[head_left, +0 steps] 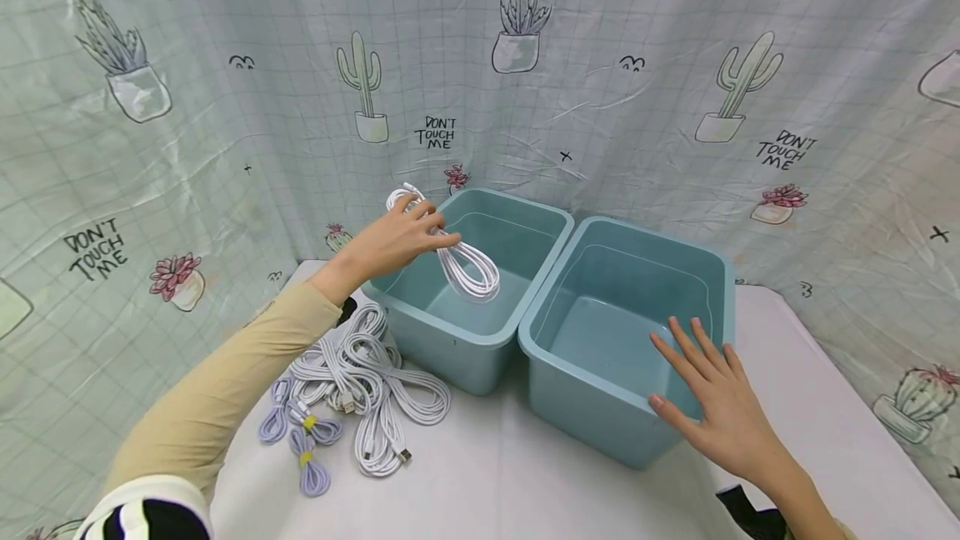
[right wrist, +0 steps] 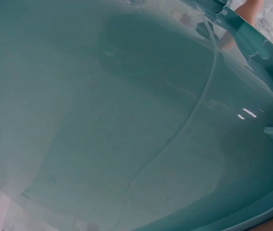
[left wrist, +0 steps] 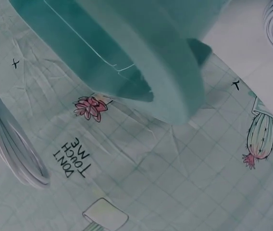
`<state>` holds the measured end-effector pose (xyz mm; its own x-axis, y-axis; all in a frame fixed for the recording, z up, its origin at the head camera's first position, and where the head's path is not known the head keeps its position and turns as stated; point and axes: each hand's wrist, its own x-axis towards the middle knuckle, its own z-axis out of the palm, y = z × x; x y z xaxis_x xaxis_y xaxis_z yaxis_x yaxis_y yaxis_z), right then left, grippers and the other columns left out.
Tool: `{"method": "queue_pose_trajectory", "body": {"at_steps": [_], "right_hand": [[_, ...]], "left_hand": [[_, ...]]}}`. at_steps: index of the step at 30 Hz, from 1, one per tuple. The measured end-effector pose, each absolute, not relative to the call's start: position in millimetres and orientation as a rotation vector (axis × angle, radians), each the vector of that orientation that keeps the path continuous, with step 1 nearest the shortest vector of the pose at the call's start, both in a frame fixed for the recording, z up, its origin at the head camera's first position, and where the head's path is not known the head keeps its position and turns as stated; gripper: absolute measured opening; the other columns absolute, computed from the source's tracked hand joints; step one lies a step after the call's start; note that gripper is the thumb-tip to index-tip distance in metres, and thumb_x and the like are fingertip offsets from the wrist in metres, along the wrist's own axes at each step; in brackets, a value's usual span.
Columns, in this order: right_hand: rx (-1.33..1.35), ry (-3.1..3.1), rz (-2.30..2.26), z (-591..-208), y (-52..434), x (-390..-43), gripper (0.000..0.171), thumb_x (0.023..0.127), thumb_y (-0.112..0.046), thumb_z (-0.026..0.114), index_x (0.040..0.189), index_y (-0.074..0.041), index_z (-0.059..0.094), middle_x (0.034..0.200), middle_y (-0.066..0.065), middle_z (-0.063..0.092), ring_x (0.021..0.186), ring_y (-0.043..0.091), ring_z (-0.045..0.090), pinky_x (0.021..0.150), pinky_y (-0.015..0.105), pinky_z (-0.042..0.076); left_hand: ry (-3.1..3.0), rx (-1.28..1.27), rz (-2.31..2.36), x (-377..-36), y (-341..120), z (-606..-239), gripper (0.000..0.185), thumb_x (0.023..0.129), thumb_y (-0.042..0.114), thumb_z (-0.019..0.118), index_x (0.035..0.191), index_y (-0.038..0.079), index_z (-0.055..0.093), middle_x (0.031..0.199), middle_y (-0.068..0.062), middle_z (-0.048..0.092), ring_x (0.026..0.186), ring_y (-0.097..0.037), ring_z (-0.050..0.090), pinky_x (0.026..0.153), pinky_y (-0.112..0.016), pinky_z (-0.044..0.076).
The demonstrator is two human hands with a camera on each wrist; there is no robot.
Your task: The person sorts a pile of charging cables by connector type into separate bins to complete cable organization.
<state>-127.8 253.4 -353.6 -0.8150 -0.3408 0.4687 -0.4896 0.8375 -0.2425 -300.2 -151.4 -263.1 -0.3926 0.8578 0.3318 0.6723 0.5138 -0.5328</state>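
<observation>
One white cable bundle [head_left: 480, 261] was pinched in the left hand [head_left: 397, 233] above the left bin [head_left: 442, 346], while the right hand [head_left: 716, 411], splayed wide, held nothing over the near edge of the right bin [head_left: 592, 415]. A carrying step seemed underway; the next move likely called for lowering and releasing

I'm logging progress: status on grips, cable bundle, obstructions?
Left grip holding white cable bundle at left bin. Right grip empty, at right bin. Nothing visibly in the way.
</observation>
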Motion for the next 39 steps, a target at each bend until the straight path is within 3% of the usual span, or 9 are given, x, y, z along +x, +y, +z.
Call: {"method": "queue_pose_trajectory", "body": {"at_steps": [9,29,39], "right_hand": [[0.618,-2.604,0.490,-354,253,-127,0.070,0.078,-0.031,0.064,0.139,-0.021,0.032,0.151,-0.001,0.012,0.140,0.022,0.002,0.104,0.062,0.003],[0.631,-2.601,0.492,-355,253,-127,0.071,0.078,-0.032,0.064,0.140,-0.022,0.030,0.151,-0.002,0.011,0.140,0.016,-0.001,0.103,0.063,0.003],[0.622,-2.610,0.496,-354,252,-127,0.071,0.079,-0.032,0.063,0.140,-0.025,0.027,0.151,-0.002,0.010,0.140,0.022,0.002,0.102,0.064,0.004]], "left_hand": [[-2.196,-1.264,0.420,-311,-139,-262,0.048,0.079,-0.005,0.057,0.114,0.028,0.055,0.098,-0.006,0.057,0.097,-0.025,0.048,0.092,-0.047,0.035],[-2.198,-1.258,0.449,-315,-125,-254,0.040,0.082,-0.004,0.055,0.111,0.024,0.054,0.104,-0.006,0.056,0.100,-0.026,0.046,0.093,-0.046,0.035],[-2.163,-1.268,0.421,-315,-129,-260,0.026,0.084,0.012,0.057,0.107,0.024,0.052,0.101,-0.004,0.058,0.098,-0.026,0.049,0.093,-0.048,0.035]]}}
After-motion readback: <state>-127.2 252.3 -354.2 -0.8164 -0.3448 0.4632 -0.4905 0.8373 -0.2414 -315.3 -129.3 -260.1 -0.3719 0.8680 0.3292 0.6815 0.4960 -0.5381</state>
